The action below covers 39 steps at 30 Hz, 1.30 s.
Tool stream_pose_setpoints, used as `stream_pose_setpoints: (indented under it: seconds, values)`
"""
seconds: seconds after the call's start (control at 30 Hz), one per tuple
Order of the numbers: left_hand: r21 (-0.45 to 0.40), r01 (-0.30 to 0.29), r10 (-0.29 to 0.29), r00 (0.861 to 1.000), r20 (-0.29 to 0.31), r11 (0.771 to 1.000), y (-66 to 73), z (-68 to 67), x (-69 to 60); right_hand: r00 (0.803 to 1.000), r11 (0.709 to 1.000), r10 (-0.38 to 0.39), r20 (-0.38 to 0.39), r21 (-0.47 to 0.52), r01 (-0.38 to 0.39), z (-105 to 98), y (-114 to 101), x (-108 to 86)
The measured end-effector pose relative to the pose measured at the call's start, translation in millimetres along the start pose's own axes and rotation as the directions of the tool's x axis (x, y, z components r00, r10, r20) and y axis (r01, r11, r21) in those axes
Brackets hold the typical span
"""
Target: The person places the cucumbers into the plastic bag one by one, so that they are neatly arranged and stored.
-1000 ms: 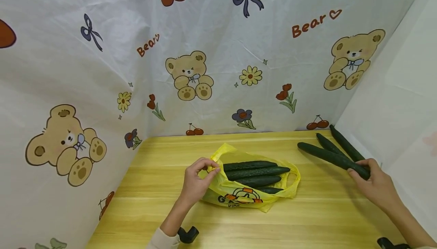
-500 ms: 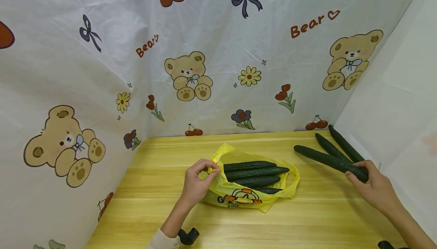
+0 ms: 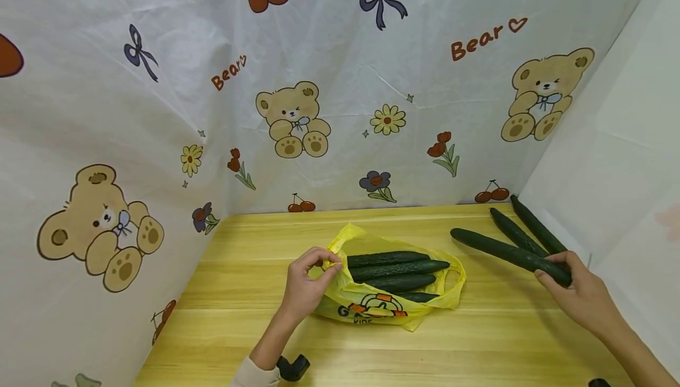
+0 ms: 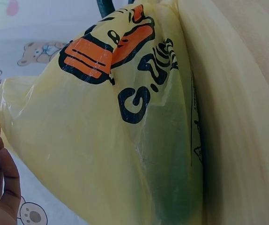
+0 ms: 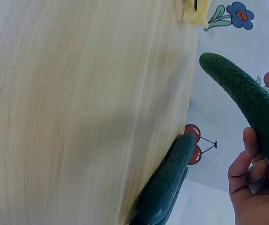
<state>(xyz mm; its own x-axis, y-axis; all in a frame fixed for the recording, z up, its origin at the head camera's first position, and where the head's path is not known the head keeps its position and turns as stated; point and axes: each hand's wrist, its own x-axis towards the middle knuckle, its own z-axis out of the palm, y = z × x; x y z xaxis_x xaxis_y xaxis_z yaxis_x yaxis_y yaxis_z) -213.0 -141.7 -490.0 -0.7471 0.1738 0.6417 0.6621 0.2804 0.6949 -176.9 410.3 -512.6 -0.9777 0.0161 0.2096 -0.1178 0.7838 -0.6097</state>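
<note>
My left hand point(image 3: 308, 281) pinches the left rim of a thin yellow plastic bag point(image 3: 340, 301), pulling its mouth wide. Several dark green cucumbers point(image 3: 401, 269) lie side by side inside; their left ends are hidden by the bag. At the right, my right hand point(image 3: 581, 292) grips one end of another cucumber point(image 3: 499, 249), whose free end points left toward the bag. In the right wrist view this gripped cucumber point(image 5: 247, 96) is raised above the table. Two loose cucumbers point(image 3: 517, 230) rest just behind it.
The wooden table point(image 3: 425, 351) meets a printed cloth wall point(image 3: 340, 180) at the back and a white wall point(image 3: 616, 157) on the right. The two loose cucumbers lie near that right back corner.
The cucumber in my right hand has shifted a little left and toward me, away from the two loose ones. My left hand stays at the bag's rim.
</note>
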Motion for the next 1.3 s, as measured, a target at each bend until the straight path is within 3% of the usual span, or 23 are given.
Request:
stream_pose_setpoints:
  seconds: [0.6, 1.3]
  values:
    - [0.009, -0.02, 0.02, 1.0, 0.0, 1.0, 3.9, -1.7, 2.7, 0.997, 0.998, -0.056, -0.049, 0.004, 0.056, 3.3, -17.7, -3.8]
    - [-0.007, 0.001, -0.001, 1.0, 0.001, 1.0, 1.8, -0.4, 1.3, 0.978, 0.971, -0.206, -0.007, 0.121, 0.205, 14.3, -44.5, -4.6]
